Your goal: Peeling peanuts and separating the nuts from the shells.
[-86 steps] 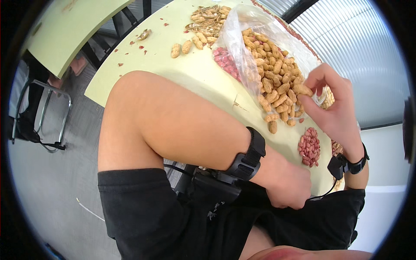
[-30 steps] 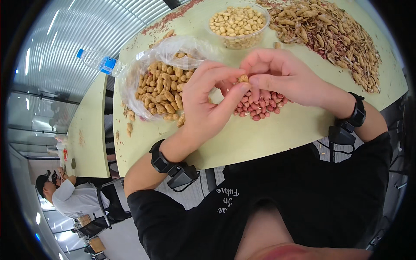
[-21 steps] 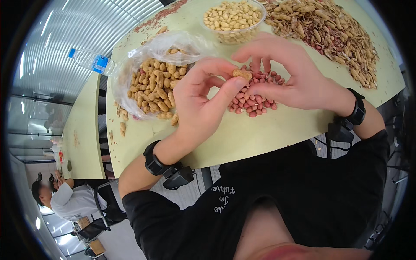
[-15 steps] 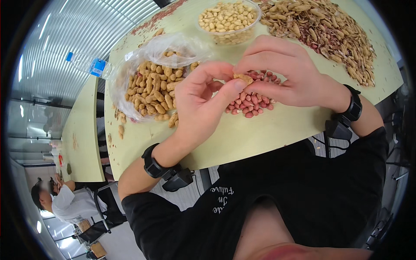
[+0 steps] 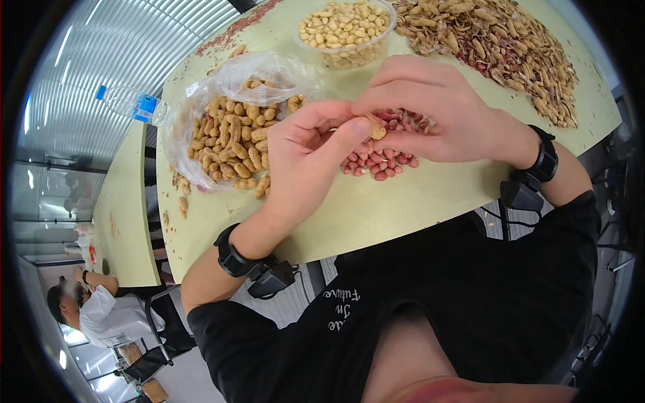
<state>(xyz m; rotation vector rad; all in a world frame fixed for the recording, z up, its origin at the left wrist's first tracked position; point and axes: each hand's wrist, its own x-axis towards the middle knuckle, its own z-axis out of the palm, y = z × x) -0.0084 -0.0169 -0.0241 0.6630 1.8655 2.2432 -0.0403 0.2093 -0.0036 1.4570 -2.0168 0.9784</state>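
Between my two hands is a tan unshelled peanut (image 5: 377,129). Thumb and fingers of my left hand (image 5: 306,154) pinch it from one side; my right hand (image 5: 437,114) closes on it from the other, its fingertips partly hidden. Just beneath them, a heap of red-skinned peanut kernels (image 5: 381,163) lies on the table, partly covered by my hands. Left of my left hand, a clear plastic bag (image 5: 180,151) lies open with many unshelled peanuts (image 5: 232,144) in it.
A clear round tub (image 5: 392,30) of pale peeled kernels stands beyond my hands. Empty shells (image 5: 510,60) form a big pile at the far right. A plastic bottle (image 5: 144,107) is by the table's left edge. Another person (image 5: 101,312) sits at a second table (image 5: 124,221).
The peanut has turned between my fingers, its end now tipped down toward my right thumb. Both hands stay together over the red kernels. The view has shifted slightly.
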